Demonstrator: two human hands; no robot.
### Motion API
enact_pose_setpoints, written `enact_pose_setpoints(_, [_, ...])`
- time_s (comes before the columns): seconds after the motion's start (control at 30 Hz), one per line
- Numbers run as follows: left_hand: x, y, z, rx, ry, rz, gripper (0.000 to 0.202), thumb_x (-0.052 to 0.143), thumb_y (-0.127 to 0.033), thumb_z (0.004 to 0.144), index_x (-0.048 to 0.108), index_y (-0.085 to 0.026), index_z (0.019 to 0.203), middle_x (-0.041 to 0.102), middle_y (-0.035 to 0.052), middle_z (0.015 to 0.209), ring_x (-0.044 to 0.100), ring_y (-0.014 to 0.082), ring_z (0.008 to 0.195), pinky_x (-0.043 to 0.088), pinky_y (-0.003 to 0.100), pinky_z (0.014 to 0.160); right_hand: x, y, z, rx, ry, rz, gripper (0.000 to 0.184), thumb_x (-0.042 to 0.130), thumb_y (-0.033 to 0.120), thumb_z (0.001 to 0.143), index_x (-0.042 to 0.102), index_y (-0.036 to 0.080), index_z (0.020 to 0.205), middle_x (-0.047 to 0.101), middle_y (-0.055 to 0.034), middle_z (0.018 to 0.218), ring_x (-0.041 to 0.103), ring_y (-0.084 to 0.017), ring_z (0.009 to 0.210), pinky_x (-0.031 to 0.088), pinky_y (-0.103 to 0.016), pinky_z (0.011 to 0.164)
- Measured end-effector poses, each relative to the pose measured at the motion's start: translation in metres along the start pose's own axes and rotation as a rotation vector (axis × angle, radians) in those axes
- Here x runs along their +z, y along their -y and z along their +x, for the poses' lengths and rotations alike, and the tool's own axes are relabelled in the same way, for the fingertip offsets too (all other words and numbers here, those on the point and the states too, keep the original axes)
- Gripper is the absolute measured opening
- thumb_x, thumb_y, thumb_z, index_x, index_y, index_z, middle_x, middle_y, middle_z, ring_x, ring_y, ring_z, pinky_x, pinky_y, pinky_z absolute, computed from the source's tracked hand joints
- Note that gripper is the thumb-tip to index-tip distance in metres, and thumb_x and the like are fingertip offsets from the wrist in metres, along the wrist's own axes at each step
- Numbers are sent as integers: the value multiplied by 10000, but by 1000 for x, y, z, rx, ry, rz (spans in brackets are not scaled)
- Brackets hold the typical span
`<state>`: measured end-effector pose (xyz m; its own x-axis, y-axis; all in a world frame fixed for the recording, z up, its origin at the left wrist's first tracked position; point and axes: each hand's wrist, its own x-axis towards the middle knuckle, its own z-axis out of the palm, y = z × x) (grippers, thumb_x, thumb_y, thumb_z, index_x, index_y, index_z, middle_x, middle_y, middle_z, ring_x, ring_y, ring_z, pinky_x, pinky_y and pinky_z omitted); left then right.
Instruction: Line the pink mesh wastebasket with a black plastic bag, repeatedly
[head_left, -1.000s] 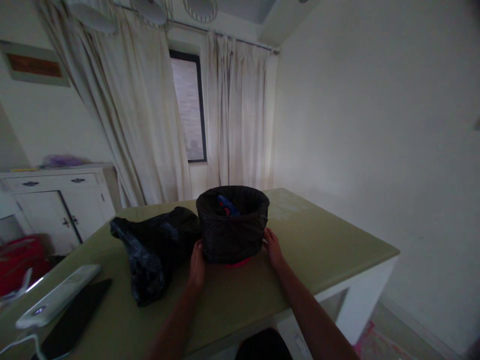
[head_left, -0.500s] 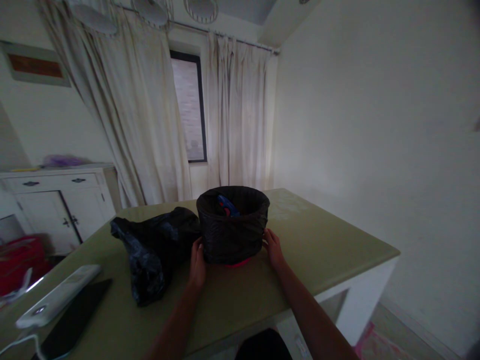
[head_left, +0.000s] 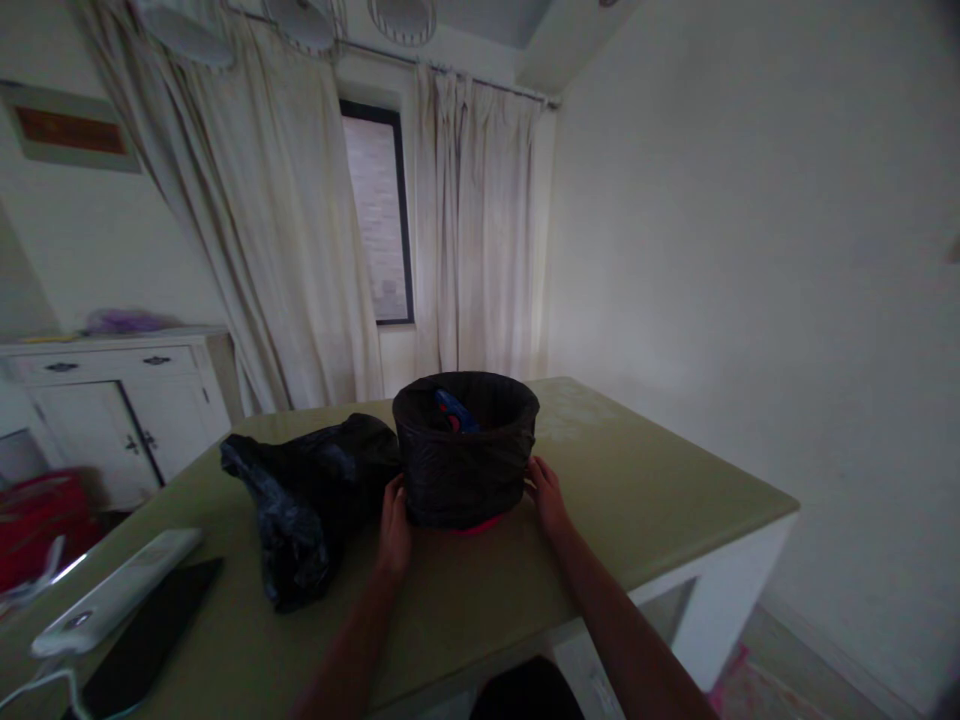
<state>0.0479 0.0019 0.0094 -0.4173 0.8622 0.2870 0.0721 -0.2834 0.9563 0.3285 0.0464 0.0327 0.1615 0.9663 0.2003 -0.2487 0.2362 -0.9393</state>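
Note:
A trash bin (head_left: 465,475) lined with a black plastic bag stands upright on the table, the bag folded over its rim. A strip of its pink-red base shows at the bottom. Inside lies a blue and red item (head_left: 456,410), its kind unclear. My left hand (head_left: 394,525) is closed against the bin's lower left side, and my right hand (head_left: 547,495) holds the lower right side with bent fingers. Some fingertips are hidden behind the bin. Beside my left hand, a crumpled black plastic bag (head_left: 311,500) touches or nearly touches the bin.
On the green-topped table (head_left: 637,470), a white elongated device (head_left: 120,590) with a cable lies at the left beside a flat black object (head_left: 154,635). A white cabinet (head_left: 112,400) and a red bag-like object (head_left: 49,525) stand beyond the table's left edge.

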Motion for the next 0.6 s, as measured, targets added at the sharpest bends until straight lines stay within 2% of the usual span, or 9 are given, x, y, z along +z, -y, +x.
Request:
enact_pose_setpoints(0.27, [-3,1,1,6,3,29,617,394,-663,960,574,-186,1309,656,156,1336,577,319,1335,428,507,1158,1,4,-3,7,19,1,529,739,752,727,743,245,877,779,-100,1034,699,-290,995,541,-389,836])
enact_pose_setpoints(0.6, [-3,8,4,13,56,16,645,383,-669,955,629,-145,1238,689,188,1281,602,341,1293,416,550,1157,0,3,-1,-23,13,-31,526,714,761,744,756,255,884,776,-91,1004,685,-286,980,520,-377,812])
